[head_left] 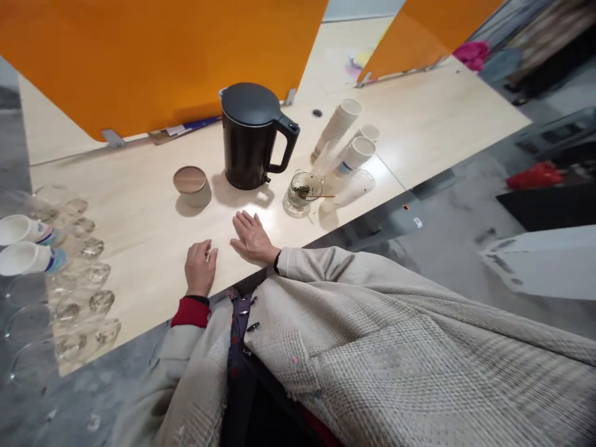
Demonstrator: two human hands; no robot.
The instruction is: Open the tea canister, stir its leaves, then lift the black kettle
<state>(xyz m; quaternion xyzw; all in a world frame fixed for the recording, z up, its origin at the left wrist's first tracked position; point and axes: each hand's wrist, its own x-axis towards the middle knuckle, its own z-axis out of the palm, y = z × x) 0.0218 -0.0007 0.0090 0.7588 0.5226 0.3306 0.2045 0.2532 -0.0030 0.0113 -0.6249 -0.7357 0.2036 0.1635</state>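
My right hand [254, 238] rests on the table near its front edge, fingers outstretched and holding nothing. To its left, my left hand [200, 268] is held loosely curled with the thumb apart, also holding nothing. Beyond them stands a black electric kettle [249, 143], lid down, handle to the right. A small pale container with a wooden-looking lid [190, 180] sits left of the kettle. Nearest to my right hand is a clear glass [298, 202] with dark dried leaves and a thin reddish-brown stick in it.
Stacks of paper cups [342, 121] and clear cups [356, 189] stand on the right. Several glasses [100, 304] and two paper cups [30, 257] crowd the left end. An orange partition [162, 62] rises behind the kettle. The table's front edge runs close to my body.
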